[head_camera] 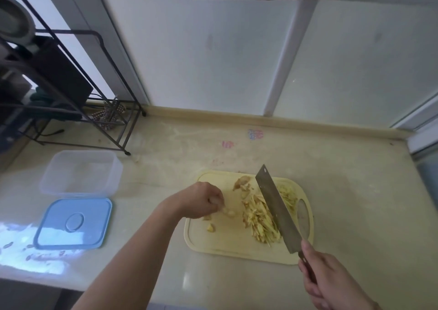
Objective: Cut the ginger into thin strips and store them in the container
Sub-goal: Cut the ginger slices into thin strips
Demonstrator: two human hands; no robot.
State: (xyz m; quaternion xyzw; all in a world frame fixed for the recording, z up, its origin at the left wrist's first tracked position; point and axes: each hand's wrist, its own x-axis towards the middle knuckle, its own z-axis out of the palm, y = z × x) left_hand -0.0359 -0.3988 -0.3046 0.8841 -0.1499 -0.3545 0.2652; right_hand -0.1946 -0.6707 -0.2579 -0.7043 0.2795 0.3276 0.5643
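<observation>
A pale yellow cutting board [227, 243] lies on the counter. On it sits a heap of thin ginger strips [258, 219], with ginger peel [241, 183] at its far end and small ginger chunks [210, 227] to the left. My left hand [203, 200] is curled at the board's left part and pinches a small ginger piece [228, 212]. My right hand [331, 279] grips the dark handle of a cleaver [276, 206], whose blade stands on edge beside the strips. A clear plastic container [80, 171] stands open at the left, with nothing visible inside.
A blue lid [73, 223] lies flat in front of the container. A black wire rack [68, 89] with kitchen items stands at the back left. White wall panels close the back. The counter's front edge runs below the lid.
</observation>
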